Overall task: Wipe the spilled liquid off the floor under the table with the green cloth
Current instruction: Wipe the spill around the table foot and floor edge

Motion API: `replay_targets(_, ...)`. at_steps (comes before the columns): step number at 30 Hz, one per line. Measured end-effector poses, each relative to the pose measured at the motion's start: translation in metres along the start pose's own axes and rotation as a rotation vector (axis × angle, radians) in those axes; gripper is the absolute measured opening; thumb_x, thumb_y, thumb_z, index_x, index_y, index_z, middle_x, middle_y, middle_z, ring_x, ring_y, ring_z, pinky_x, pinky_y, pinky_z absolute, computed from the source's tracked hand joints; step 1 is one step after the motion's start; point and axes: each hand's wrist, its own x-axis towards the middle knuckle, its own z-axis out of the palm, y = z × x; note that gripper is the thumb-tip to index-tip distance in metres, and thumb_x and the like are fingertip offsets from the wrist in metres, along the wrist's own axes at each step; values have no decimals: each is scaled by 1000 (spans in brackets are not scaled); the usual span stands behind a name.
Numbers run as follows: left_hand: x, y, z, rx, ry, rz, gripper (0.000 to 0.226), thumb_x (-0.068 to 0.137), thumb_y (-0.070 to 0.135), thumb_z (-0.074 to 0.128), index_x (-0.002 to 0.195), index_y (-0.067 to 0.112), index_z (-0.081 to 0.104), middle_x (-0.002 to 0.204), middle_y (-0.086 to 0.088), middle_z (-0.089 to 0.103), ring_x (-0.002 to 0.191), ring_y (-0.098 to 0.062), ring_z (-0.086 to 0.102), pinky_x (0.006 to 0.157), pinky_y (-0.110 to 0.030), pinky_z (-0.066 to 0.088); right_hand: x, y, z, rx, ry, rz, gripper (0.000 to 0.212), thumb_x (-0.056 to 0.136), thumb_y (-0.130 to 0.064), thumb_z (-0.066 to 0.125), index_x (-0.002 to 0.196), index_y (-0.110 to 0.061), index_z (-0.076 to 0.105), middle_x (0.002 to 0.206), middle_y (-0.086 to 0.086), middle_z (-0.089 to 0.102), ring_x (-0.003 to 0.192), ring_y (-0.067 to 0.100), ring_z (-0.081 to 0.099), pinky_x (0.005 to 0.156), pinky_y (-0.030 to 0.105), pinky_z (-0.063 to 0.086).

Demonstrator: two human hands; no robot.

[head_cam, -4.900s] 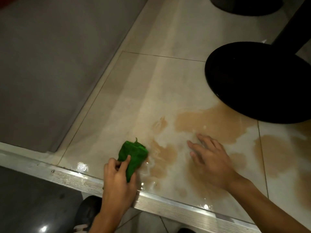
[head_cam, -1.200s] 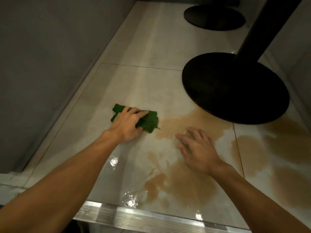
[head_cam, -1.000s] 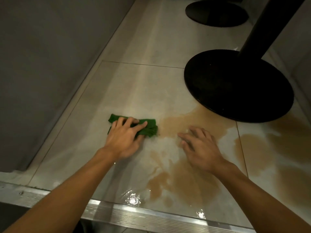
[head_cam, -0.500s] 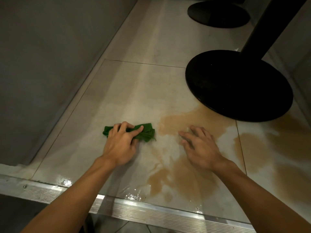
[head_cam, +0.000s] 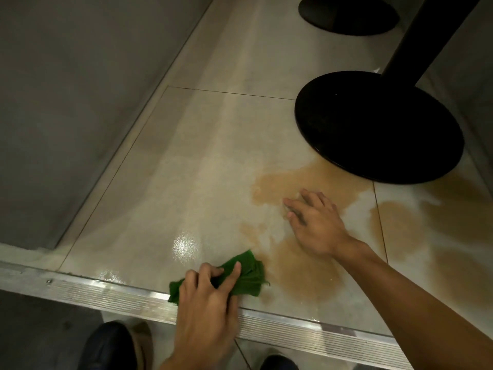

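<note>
From the head camera, looking down at a pale tiled floor (head_cam: 213, 156), the left hand (head_cam: 208, 300) grasps the green cloth (head_cam: 246, 276), with fingers curled over its bunched folds and pressing it to the tile. The cloth lies at the near edge of the tile, its left corner touching the ribbed metal strip (head_cam: 106, 292) that runs across the bottom. Its right end lies just beside the spilled liquid (head_cam: 301, 268), a brown puddle that spreads back to the round black table base (head_cam: 378, 126) and off to the right. The right hand (head_cam: 317, 225) is released, with fingers spread and the palm flat on the wet floor in the middle of the puddle. A black post (head_cam: 432, 36) rises from the table base, and a second base (head_cam: 349, 14) sits farther back. A grey wall (head_cam: 66, 102) borders the floor on the left. Two dark shoes (head_cam: 109, 345) show below the strip.
</note>
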Motion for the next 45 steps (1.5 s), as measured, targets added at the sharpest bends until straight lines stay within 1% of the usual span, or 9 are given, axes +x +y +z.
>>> replay_targets(7,-14,52,21,-3,-32,-28,51,71,41,43,117,37,66,93,1,52,81,-18,40,67,-39,50,0,-1,-2,-10,-2,6,43,100,-42,34,143,-44,34,160,-1,13,147,28,2,118,50,6)
replay_targets(12,-22,32,19,-50,14,1,54,70,37,46,123,43,60,100,4,55,84,-19,42,70,-40,49,-2,2,-3,-20,-7,-14,44,100,-43,32,144,-45,31,160,-2,11,147,25,1,119,49,6)
replay_targets(18,-16,-34,-4,15,138,-217,55,73,40,41,124,38,61,107,4,46,87,-17,33,75,-39,34,-4,4,0,-4,1,-24,44,100,-43,32,144,-43,32,160,0,12,147,26,0,119,49,5)
replay_targets(22,-16,-29,-3,-1,156,-309,55,74,43,39,123,36,62,103,0,47,88,-15,30,77,-42,31,-2,1,0,-3,-1,-6,43,100,-43,32,143,-43,33,159,1,13,147,27,0,118,50,5)
replay_targets(34,-31,61,34,-69,-59,62,54,68,40,45,120,45,59,99,8,46,87,-13,36,71,-36,43,-2,6,-3,-28,-24,-42,44,100,-45,30,144,-44,31,160,0,12,146,27,2,119,47,7)
replay_targets(38,-22,50,22,-267,-150,-26,38,78,45,52,115,50,55,90,21,47,87,-6,35,72,-26,40,-4,11,-10,19,-4,-73,42,100,-43,36,142,-39,40,158,-2,16,146,21,6,119,42,12)
replay_targets(40,-8,43,5,-485,-177,-149,24,83,45,53,105,52,58,87,16,51,87,-6,43,75,-25,40,-5,17,-14,118,21,-76,39,99,-38,43,137,-34,48,155,-2,21,144,17,12,118,38,18)
replay_targets(43,23,30,-39,-903,-209,-343,13,93,28,59,85,26,69,78,0,59,73,-10,57,65,-21,45,-10,29,-18,123,64,-47,36,98,-36,46,133,-33,52,152,-1,26,142,17,17,116,40,24)
replay_targets(45,47,18,-67,-1009,-155,-432,16,92,18,56,87,9,68,81,-11,69,74,-17,65,62,-21,50,-15,38,-19,68,46,-41,38,99,-39,42,135,-34,50,153,-1,26,142,17,15,117,40,20)
